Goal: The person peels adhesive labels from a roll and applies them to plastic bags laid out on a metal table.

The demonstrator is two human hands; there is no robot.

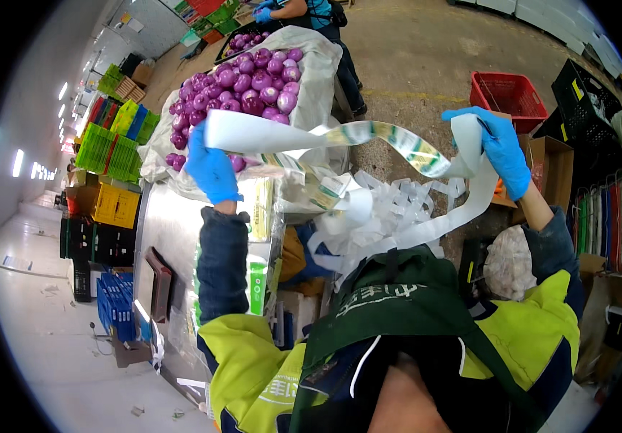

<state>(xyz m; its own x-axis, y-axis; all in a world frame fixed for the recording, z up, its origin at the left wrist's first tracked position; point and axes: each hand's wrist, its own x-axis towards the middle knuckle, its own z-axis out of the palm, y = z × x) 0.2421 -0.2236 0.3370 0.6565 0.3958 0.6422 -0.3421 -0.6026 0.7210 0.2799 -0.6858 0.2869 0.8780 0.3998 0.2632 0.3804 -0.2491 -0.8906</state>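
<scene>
Both of my hands wear blue gloves. My left hand (213, 172) is closed on one stretch of a long label strip (260, 133), in front of the onion pile. Off to the right, my right hand (502, 150) grips another length, which loops over its fingers. Between them the strip sags and twists, showing white backing and printed green-and-yellow labels. From the right hand a white band runs down toward a tangled heap of white strip (397, 209) before my apron. Peeled purple onions (253, 81) lie piled on a pale plastic sheet (314, 61) beyond my left hand.
A metal table (170, 227) extends at left, bearing a dark red-brown flat object (158, 285). Stacked green crates (98, 150) stand farther left. A red crate (509, 99) and a cardboard box (549, 169) sit at right. Another gloved person (318, 14) works at the far end.
</scene>
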